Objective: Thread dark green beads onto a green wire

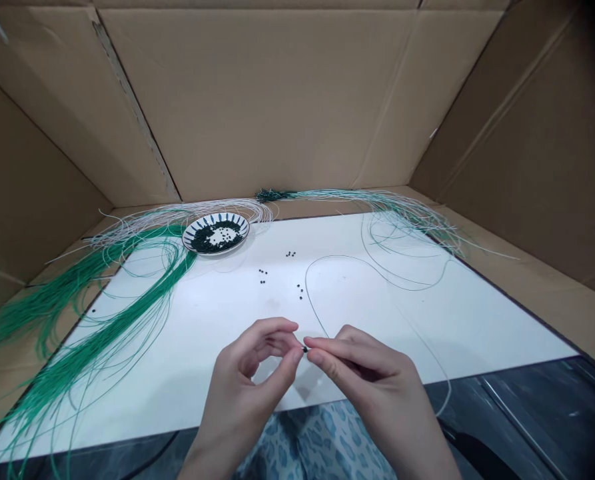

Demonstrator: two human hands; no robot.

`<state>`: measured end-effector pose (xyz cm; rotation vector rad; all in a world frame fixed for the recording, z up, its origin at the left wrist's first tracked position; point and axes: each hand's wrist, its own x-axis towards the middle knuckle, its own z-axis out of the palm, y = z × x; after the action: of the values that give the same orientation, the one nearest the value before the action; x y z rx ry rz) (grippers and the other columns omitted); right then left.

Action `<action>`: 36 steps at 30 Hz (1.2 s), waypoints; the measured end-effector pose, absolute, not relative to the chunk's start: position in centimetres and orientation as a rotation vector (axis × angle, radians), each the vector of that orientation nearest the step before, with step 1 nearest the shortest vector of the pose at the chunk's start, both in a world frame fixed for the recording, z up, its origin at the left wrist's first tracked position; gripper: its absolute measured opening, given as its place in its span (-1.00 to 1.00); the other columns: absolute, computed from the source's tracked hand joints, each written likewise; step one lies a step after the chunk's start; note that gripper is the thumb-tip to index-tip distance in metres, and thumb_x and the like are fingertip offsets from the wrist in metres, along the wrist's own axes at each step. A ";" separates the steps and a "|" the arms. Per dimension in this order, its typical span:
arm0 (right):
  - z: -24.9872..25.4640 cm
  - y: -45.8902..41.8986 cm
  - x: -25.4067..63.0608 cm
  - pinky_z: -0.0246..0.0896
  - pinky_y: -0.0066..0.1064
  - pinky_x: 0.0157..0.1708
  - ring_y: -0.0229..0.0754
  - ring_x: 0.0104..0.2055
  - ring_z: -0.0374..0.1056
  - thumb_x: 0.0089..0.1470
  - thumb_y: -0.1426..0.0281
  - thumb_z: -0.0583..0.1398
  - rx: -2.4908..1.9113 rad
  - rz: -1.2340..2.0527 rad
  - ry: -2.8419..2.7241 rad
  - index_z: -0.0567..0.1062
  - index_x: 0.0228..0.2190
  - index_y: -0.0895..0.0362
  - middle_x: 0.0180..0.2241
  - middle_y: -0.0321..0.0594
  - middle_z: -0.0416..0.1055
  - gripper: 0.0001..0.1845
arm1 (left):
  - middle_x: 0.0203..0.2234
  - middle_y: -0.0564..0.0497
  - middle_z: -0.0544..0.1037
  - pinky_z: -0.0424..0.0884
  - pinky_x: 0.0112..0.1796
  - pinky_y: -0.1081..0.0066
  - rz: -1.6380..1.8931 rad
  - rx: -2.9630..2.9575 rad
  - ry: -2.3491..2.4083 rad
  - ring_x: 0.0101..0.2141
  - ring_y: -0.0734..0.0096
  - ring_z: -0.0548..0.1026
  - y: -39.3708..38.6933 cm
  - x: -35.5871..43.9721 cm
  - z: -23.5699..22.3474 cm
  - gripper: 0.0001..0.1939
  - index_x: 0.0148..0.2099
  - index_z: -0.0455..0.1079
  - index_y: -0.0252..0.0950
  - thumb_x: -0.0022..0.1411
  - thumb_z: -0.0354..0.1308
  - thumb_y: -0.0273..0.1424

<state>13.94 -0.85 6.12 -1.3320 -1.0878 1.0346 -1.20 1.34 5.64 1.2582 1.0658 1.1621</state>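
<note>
Black bead (305,349) sits pinched in the right hand (377,367); the left hand (233,377) has an unclear grip. Loose beads (263,272) toward eleven o'clock look unstrung; dark-ended strands (276,195) at twelve seem done.

A white board (212,340) with a dark edge carries most of the things; cardboard (502,267) runs along its back and right sides, and a dark table (532,393) shows at the front. Toward the back left sits a striped plate (189,229). Green strands (122,320) fan across the left side, spilling over the edge. Loose beads (262,272) lie in small clusters around the middle, and one lies alone near the left edge. A thin strand (344,256) curves over the middle. At the back right, a pale green bundle (417,220) trails partly onto the board.
</note>
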 end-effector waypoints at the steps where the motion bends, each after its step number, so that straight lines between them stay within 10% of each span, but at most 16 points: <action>1: 6.1 -0.8 13.9 0.10 -0.39 -0.51 -0.24 -0.50 0.19 -0.01 0.30 0.39 -1.334 1.019 -1.106 0.76 -0.41 -0.07 -0.57 -0.32 0.35 -0.91 | -0.40 0.12 0.62 0.48 -0.23 0.55 1.169 1.243 1.082 -0.32 0.46 0.56 1.3 -1.0 5.8 -0.86 -0.16 0.54 -0.17 0.21 0.30 -0.45; 20: 5.1 0.4 15.2 0.04 -0.40 -0.44 -0.23 -0.46 0.11 0.15 0.23 0.23 -1.416 1.156 -1.349 0.61 -0.37 0.09 -0.49 -0.33 0.32 -0.78 | -0.36 0.06 0.52 0.47 -0.26 0.44 1.066 1.397 1.154 -0.34 0.38 0.50 2.1 -0.9 4.3 -0.89 -0.15 0.39 -0.20 0.26 0.19 -0.39; 29: 2.3 1.8 19.1 0.20 -0.36 -0.37 -0.13 -0.40 0.32 0.06 0.17 0.32 -1.411 0.944 -1.047 0.55 -0.50 0.10 -0.48 -0.26 0.47 -0.73 | -0.18 -0.22 0.55 0.41 -0.07 0.10 0.570 2.069 1.642 -0.11 -0.02 0.51 7.1 1.9 3.3 -0.81 -0.08 0.50 -0.36 0.28 0.16 -0.47; 36: 0.8 2.0 20.7 0.25 -0.40 -0.38 -0.15 -0.41 0.34 0.06 0.13 0.33 -1.343 0.992 -1.012 0.56 -0.49 0.13 -0.51 -0.27 0.45 -0.69 | -0.36 -0.02 0.60 0.47 -0.19 0.23 0.592 2.122 1.752 -0.32 0.27 0.56 10.8 3.8 2.5 -0.95 -0.22 0.51 -0.33 0.31 0.22 -0.48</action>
<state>20.68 1.95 0.84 -1.3425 -1.0122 0.9920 3.80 10.75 2.55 2.1222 1.7519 0.5922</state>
